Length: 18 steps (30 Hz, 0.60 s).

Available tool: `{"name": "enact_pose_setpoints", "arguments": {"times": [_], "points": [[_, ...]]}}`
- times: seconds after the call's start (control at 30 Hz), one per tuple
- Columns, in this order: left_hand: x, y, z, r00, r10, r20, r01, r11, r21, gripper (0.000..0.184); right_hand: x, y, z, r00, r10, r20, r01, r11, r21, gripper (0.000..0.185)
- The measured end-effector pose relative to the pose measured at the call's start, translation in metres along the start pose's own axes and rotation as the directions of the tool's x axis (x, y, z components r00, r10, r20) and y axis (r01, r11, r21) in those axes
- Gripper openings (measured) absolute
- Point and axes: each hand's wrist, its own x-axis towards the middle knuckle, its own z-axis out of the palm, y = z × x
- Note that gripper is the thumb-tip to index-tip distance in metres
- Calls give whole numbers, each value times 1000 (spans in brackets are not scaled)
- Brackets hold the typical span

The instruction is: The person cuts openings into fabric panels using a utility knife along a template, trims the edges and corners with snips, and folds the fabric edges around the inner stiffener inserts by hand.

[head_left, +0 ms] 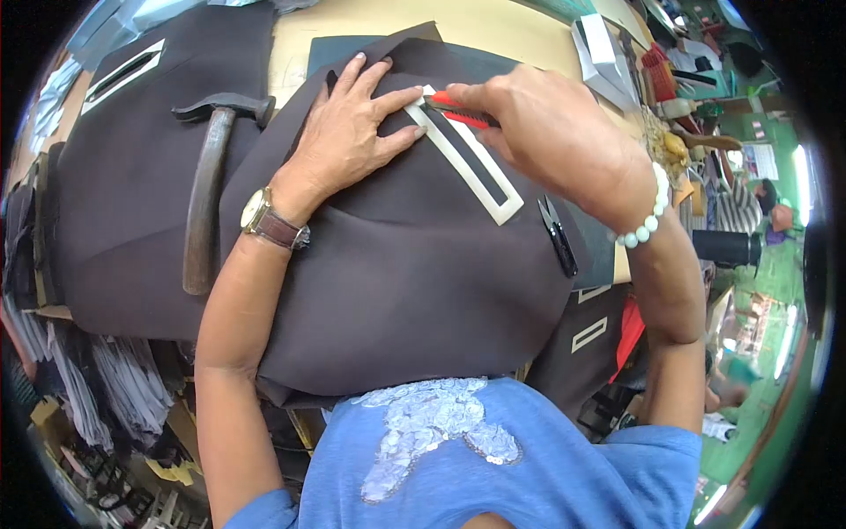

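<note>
My right hand (555,132) is closed around a red utility knife (458,110). Its tip is at the upper end of a long white rectangular frame (476,176) lying on dark brown material (414,291). Spread across that material, my left hand (348,132) presses down with its fingers apart, thumb and index fingertip touching the frame's upper left edge. Black-handled thread snips (557,238) rest on the material below the frame's lower end. To the left, a hammer (209,185) with a worn wooden handle lies on another dark piece.
A second white frame (123,75) sits on the dark material at upper left. Beneath the work is a dark green mat (595,242) on a pale table (295,53). White boxes (604,62) stand at the back right. Stacked grey pieces (132,388) hang lower left.
</note>
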Motion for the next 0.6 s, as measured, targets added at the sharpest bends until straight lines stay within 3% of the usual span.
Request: {"name": "enact_pose_setpoints", "arguments": {"times": [0.23,0.33,0.6], "points": [[-1,-2,4,996,42,-77,-42,999,-3,43,-9,-3,5,999,31,-34,-30,999,24,24],[-1,-3,1,1000,10,-8,-10,1000,-6,44,-13,-10,-1,995,89,54,-88,996,-12,29],[-2,-3,5,1000,20,-23,-19,998,52,45,-49,-10,3,983,148,108,-154,987,50,36]]}}
